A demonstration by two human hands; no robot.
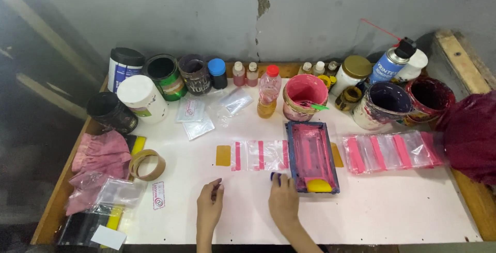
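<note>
Both hands rest low on the white bench: my left hand lies loosely curled, holding nothing, well left of the blue-framed pink-inked printing screen; my right hand touches its near-left corner, fingers bent. I'd steady that corner firmly, keeping off the yellow squeegee inside.

Right by the right hand, a dark blue printing frame is smeared pink inside, a yellow squeegee at its near end. Beyond both hands, clear bags show pink stripes. Past the frame, a pink-filled bucket; white tabletop underneath.
</note>
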